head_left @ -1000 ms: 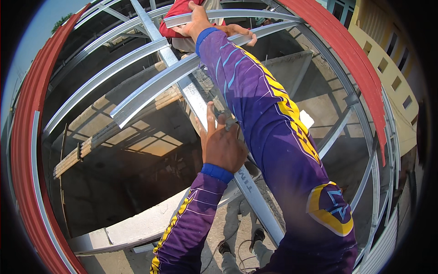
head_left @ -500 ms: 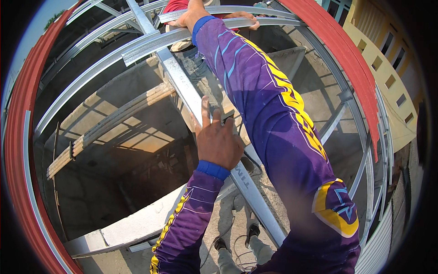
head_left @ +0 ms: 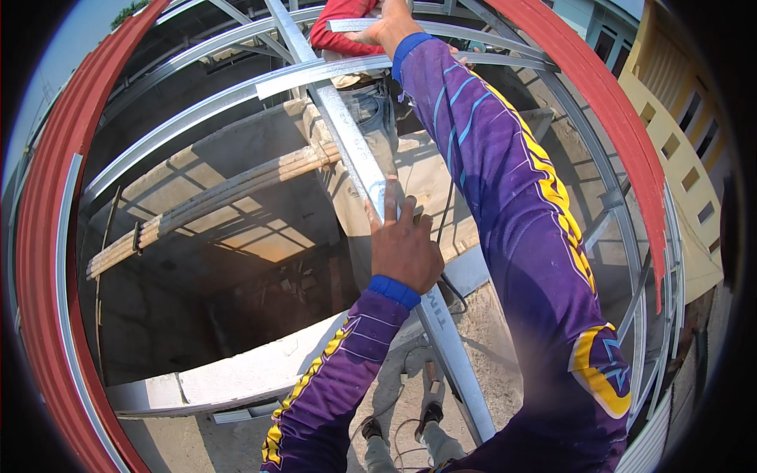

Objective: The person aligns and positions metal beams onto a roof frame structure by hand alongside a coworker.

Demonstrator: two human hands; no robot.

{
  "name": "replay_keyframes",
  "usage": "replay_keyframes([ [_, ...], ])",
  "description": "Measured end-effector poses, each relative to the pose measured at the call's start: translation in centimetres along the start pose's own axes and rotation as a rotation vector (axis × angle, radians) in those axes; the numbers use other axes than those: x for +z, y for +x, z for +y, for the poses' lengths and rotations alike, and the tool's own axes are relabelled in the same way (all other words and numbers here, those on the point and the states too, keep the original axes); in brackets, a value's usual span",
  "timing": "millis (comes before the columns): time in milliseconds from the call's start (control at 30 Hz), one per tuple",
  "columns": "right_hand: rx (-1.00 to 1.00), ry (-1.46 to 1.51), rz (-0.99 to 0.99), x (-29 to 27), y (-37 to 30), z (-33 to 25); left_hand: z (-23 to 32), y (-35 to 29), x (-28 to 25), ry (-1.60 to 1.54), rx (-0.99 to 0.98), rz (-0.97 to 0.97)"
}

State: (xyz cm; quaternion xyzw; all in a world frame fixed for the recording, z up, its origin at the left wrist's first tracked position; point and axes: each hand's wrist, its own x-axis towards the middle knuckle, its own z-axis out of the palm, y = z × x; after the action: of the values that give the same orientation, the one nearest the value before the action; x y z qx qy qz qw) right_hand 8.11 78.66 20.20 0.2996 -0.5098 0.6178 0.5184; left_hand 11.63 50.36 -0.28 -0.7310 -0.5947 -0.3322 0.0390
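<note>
My left hand (head_left: 406, 252) is wrapped over a long silver metal beam (head_left: 453, 359) that runs from near my feet up to the cross members. Several of its fingers lie along the beam's top face. At the top, my right hand (head_left: 386, 33) grips a thin metal channel (head_left: 343, 26), whose free end sticks out to the left. Just below it, a second metal channel (head_left: 276, 81) lies across the beam. Close to my right hand is a co-worker's red sleeve (head_left: 335, 27); that person's hand is mostly hidden behind my arm.
Red roof sheets (head_left: 59, 229) edge the left, more (head_left: 587, 87) the right. Below is a deep walled room, with bamboo poles (head_left: 213, 201) across it and a pale wall top (head_left: 260, 366) on the near side. My shoes (head_left: 431, 414) show below, beside a cable.
The view has shifted, so the frame and both my hands appear farther right. More of the co-worker's red sleeve shows. Both my hands keep their hold.
</note>
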Motion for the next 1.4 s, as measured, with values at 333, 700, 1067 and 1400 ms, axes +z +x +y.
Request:
replay_keyframes([
  [333, 0.277, 0.002, 0.709, -0.8, -0.3, 0.2, 0.0, 0.1, 0.0, -0.020, -0.017, -0.028],
  [700, 0.446, -0.032, 1.043, -3.0, -1.4, 1.1, 0.4, 0.2, 0.1, 0.039, -0.003, -0.035],
  [1067, 0.474, -0.039, 1.085, -6.4, -2.5, 3.7, 0.1, 0.0, -0.1, -0.039, -0.052, -0.052],
  [1400, 0.868, -0.349, 0.967, -7.4, -2.9, -0.2, 0.9, 0.4, -0.2, 0.030, -0.032, -0.091],
])
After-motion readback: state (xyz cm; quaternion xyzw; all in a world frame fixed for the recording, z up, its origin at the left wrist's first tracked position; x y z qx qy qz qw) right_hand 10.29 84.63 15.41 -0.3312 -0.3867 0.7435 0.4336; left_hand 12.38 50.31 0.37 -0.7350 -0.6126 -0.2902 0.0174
